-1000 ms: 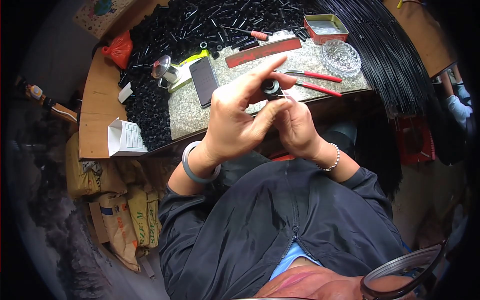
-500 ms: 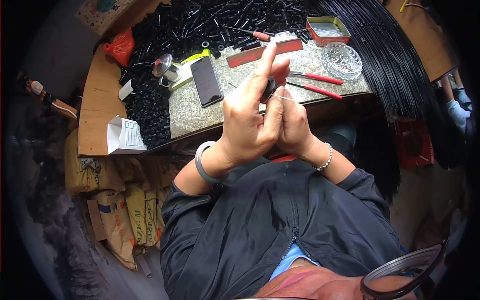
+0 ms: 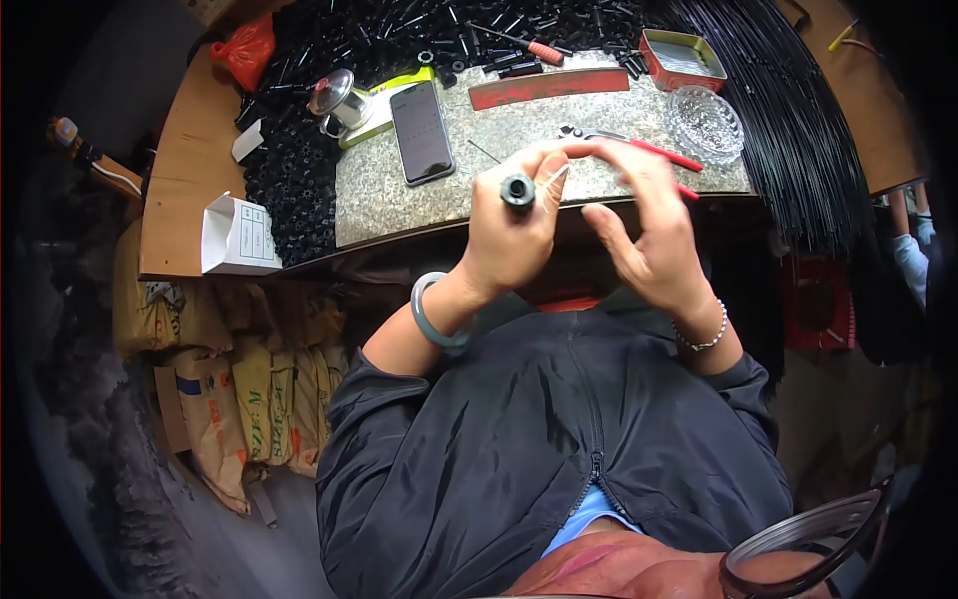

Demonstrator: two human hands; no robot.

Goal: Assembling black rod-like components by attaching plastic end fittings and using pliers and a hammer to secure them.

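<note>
Upright in my left hand (image 3: 504, 240) is a black cylindrical part (image 3: 518, 193), its round, hollow end facing up. The fingers of that hand are wrapped round it. A thin white strip (image 3: 559, 174) sticks out beside the left thumb; its lower end is hidden. My right hand (image 3: 654, 235) hovers just to the right, thumb and fingers spread in a wide curve, with nothing seen in its palm. Its blurred fingertips reach toward the left fingers, and I cannot tell whether they touch. Behind the right hand lie red-handled pliers (image 3: 667, 154), partly covered.
On the stone-topped bench are a phone (image 3: 421, 133), a red bar (image 3: 549, 88), a glass dish (image 3: 705, 125) and a red tin (image 3: 685, 60). Black parts (image 3: 379, 40) heap behind; long black rods (image 3: 788, 120) lie right. A lidded glass cup (image 3: 339, 100) and white box (image 3: 239, 235) stand left.
My hands were pressed together around the black part. Now the right hand has opened and moved away to the right, and the part's hollow end shows in my left hand.
</note>
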